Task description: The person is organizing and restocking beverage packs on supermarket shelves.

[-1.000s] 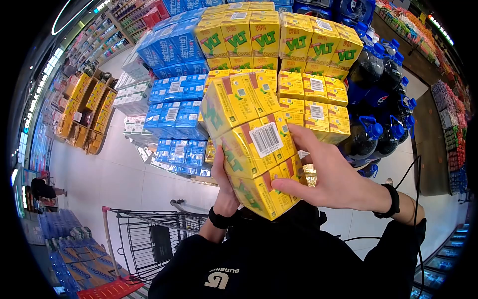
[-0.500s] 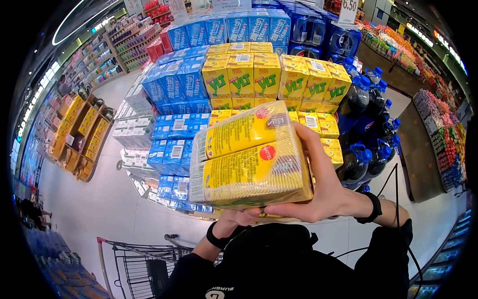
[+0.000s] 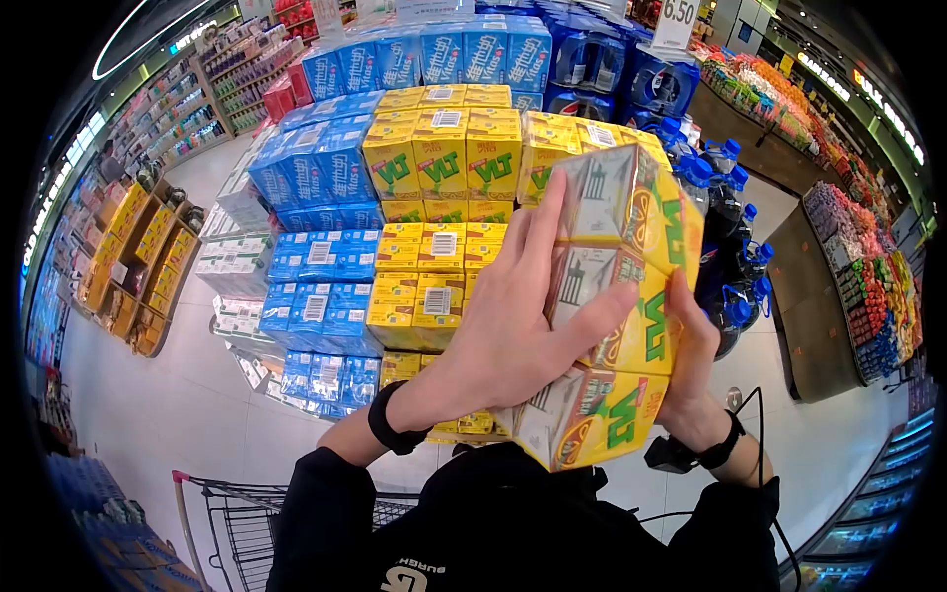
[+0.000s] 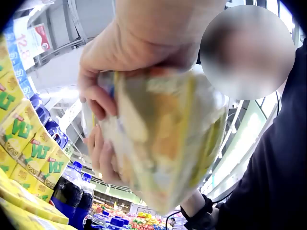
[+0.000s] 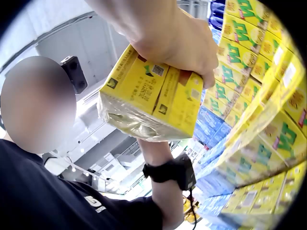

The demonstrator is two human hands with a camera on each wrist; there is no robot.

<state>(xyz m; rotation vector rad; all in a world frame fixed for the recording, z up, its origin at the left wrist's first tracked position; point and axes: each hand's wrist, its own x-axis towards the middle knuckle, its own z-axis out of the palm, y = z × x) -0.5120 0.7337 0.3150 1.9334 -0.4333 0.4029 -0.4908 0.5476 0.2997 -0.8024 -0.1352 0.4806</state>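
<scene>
In the head view a shrink-wrapped multipack of yellow VLT drink cartons (image 3: 646, 331) is held tilted in front of the chest. My left hand (image 3: 508, 316) grips its left side, thumb laid across the face that shows the wrapped straws. On the far right side my right hand (image 3: 695, 350) holds it, fingertips at the VLT-printed front. The left wrist view shows the pack (image 4: 158, 139) blurred beneath the left hand (image 4: 144, 43). In the right wrist view the right hand (image 5: 177, 43) grips the pack (image 5: 144, 100), whose loose film end shows.
Stacked yellow VLT packs (image 3: 444, 158) and blue Vitasoy packs (image 3: 321, 178) stand ahead. Dark cola bottles with blue caps (image 3: 725, 183) are at the right of the stack. A shopping cart (image 3: 232, 513) stands at the lower left. A thin cable (image 3: 764, 434) hangs by the right wrist.
The multipack has been turned over from its barcode side, past its printed side, to the straw side, and moved right. The left hand has come from underneath to the near left side.
</scene>
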